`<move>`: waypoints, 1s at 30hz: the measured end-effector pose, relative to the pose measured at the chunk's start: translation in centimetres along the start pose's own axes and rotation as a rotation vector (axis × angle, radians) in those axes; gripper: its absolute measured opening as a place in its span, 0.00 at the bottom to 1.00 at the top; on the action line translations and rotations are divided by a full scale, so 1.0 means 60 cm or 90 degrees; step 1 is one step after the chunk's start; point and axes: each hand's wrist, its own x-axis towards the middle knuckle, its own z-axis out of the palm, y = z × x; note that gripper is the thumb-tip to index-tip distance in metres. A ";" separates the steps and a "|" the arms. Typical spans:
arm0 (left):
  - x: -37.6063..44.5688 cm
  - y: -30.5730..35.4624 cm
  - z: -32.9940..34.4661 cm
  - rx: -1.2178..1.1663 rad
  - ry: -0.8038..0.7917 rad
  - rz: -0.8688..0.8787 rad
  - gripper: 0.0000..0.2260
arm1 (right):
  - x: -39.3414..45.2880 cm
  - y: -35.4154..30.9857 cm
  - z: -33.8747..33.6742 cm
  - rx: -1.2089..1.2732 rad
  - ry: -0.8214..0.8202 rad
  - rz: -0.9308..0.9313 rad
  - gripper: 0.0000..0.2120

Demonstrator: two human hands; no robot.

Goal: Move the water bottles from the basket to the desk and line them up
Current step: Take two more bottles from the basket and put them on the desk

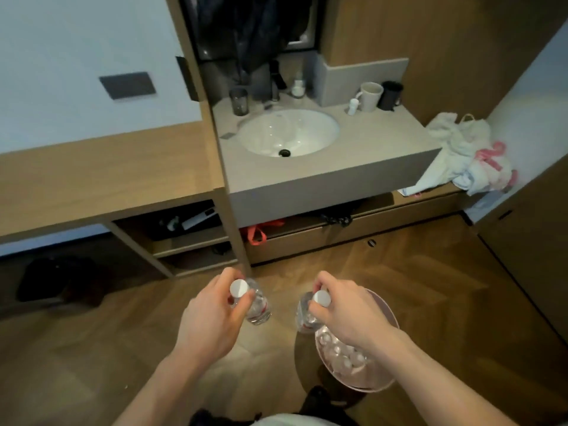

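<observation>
The left hand (212, 318) is gripping a clear plastic white-capped water bottle (256, 305) near the neck, the right hand (344, 312) pinching another (304, 318) above the round pink basket (390, 312); both should be carried upright to the bare wooden desk (101, 176).

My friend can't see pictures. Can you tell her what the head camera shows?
A person's left hand and right hand each grip a clear plastic water bottle with a white cap above a round pink basket of more bottles on the wooden floor. Ahead: an empty wooden desk and white sink.
</observation>
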 end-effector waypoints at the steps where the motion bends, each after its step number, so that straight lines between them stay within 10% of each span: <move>1: -0.009 -0.024 -0.030 -0.011 0.018 -0.016 0.06 | 0.011 -0.041 0.006 -0.013 -0.010 -0.014 0.09; 30: -0.102 -0.641 -0.691 -0.060 0.412 -0.343 0.07 | 0.311 -1.032 0.257 -0.070 -0.157 -0.539 0.07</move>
